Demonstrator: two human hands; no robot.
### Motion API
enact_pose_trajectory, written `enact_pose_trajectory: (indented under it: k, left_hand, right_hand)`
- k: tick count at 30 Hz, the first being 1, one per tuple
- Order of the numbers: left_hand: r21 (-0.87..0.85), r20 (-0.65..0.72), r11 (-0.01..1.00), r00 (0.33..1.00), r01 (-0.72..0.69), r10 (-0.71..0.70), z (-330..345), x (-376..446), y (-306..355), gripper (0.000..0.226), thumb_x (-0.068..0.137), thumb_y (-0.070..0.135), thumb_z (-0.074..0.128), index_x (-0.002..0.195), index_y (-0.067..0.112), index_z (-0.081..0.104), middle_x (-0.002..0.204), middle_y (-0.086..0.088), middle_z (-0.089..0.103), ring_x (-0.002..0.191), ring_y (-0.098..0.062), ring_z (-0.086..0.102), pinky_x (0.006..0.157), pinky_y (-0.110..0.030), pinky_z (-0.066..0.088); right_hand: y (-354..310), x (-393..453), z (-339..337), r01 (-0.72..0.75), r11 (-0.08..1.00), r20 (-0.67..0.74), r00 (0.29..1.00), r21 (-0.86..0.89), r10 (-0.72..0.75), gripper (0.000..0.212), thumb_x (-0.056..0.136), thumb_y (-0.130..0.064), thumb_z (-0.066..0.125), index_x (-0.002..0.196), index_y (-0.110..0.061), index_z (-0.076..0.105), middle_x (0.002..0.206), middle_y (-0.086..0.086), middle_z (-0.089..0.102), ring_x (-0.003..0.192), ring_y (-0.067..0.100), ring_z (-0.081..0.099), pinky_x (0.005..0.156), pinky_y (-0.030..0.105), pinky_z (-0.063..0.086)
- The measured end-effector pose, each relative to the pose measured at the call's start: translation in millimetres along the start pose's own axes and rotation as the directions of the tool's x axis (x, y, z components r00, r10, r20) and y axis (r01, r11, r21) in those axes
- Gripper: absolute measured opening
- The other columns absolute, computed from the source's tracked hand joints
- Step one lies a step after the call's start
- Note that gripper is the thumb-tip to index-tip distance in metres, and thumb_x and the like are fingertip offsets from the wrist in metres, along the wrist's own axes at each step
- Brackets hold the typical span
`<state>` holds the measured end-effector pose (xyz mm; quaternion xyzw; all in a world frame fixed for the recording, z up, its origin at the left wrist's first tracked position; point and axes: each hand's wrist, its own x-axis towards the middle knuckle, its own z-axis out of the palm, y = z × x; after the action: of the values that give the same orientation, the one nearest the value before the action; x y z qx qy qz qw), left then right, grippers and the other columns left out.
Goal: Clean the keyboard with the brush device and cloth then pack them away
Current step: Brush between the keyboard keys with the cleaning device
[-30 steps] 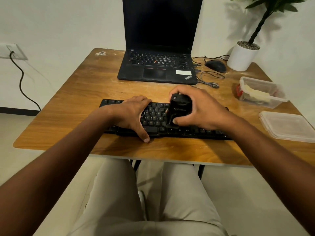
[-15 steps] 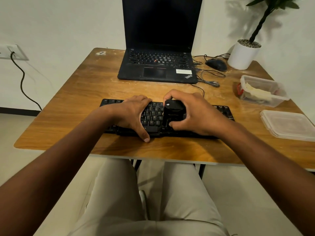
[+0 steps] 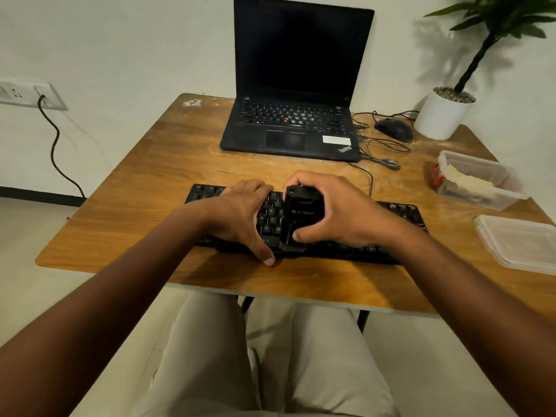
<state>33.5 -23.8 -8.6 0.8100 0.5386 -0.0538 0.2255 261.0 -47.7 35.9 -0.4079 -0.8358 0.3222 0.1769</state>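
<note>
The black brush device (image 3: 302, 216) is gripped by the right hand (image 3: 340, 210) on the keyboard (image 3: 394, 233); the keyboard is steadied by the left hand (image 3: 240, 213), its fingers loosely spread.

Both forearms reach forward. The left hand (image 3: 240, 216) lies flat, thumb stretched toward the body. The right hand (image 3: 340, 210) is curled, apparently gripping.

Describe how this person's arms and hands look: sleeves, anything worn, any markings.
Both forearms are bare right up to the picture's edge, with no sleeve in sight. The left hand and right hand carry no gloves and no rings that show, and neither wrist has a watch or band. No markings show on the arms. The nails look short and plain.
</note>
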Motion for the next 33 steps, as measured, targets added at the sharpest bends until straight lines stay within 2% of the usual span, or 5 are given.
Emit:
enact_pose_trajectory:
  k: [5, 10, 14, 21, 33]
  left_hand:
    - [0.057, 0.007, 0.998, 1.000, 0.013, -0.013, 0, 1, 2, 0.152, 0.050, 0.076, 0.089, 0.165, 0.023, 0.005, 0.164, 0.005, 0.013, 0.152, -0.022, 0.009, 0.127, -0.044, 0.013]
    - [0.063, 0.023, 0.998, 1.000, 0.017, -0.019, -3, 1, 3, 0.152, 0.050, 0.075, 0.089, 0.165, 0.022, 0.003, 0.166, 0.005, 0.011, 0.153, -0.022, 0.008, 0.127, -0.043, 0.012]
    - [0.078, 0.027, 0.997, 0.999, 0.022, -0.024, -3, -1, 4, 0.153, 0.051, 0.076, 0.088, 0.165, 0.022, 0.001, 0.167, 0.003, 0.008, 0.155, -0.024, 0.005, 0.128, -0.044, 0.009]
    - [0.097, 0.024, 0.995, 1.000, 0.007, -0.009, -4, -1, 6, 0.150, 0.054, 0.075, 0.087, 0.165, 0.019, 0.004, 0.164, 0.002, 0.014, 0.152, -0.024, 0.010, 0.127, -0.042, 0.012]
    - [0.073, 0.031, 0.997, 0.999, 0.006, -0.008, -5, -1, 5, 0.148, 0.054, 0.073, 0.089, 0.164, 0.021, 0.005, 0.165, 0.003, 0.013, 0.153, -0.023, 0.010, 0.127, -0.043, 0.011]
  right_hand:
    - [19, 30, -6, -0.027, 0.998, -0.041, 0.999, -0.058, 0.025, 0.052, 0.070, -0.016, 0.090, 0.109, -0.030, 0.060, 0.099, -0.012, 0.065, 0.092, 0.000, 0.061, 0.068, 0.015, 0.053]
    - [35, 52, -19, -0.033, 0.993, -0.181, 0.983, -0.117, 0.012, 0.055, 0.071, -0.013, 0.089, 0.114, -0.028, 0.058, 0.102, -0.010, 0.066, 0.096, 0.009, 0.065, 0.080, 0.037, 0.060]
    - [27, 44, -28, -0.008, 0.998, -0.223, 0.975, -0.069, -0.007, 0.054, 0.072, -0.010, 0.088, 0.114, -0.026, 0.059, 0.104, -0.008, 0.066, 0.097, 0.008, 0.065, 0.080, 0.036, 0.060]
    - [16, 6, -19, -0.038, 0.999, 0.100, 0.994, 0.006, 0.038, 0.052, 0.071, -0.012, 0.091, 0.107, -0.035, 0.061, 0.100, -0.017, 0.066, 0.094, -0.001, 0.064, 0.069, 0.016, 0.054]
    - [50, 57, -38, -0.058, 0.988, -0.205, 0.978, -0.143, 0.028, 0.058, 0.072, -0.011, 0.090, 0.116, -0.031, 0.056, 0.106, -0.013, 0.064, 0.097, 0.002, 0.063, 0.078, 0.027, 0.061]
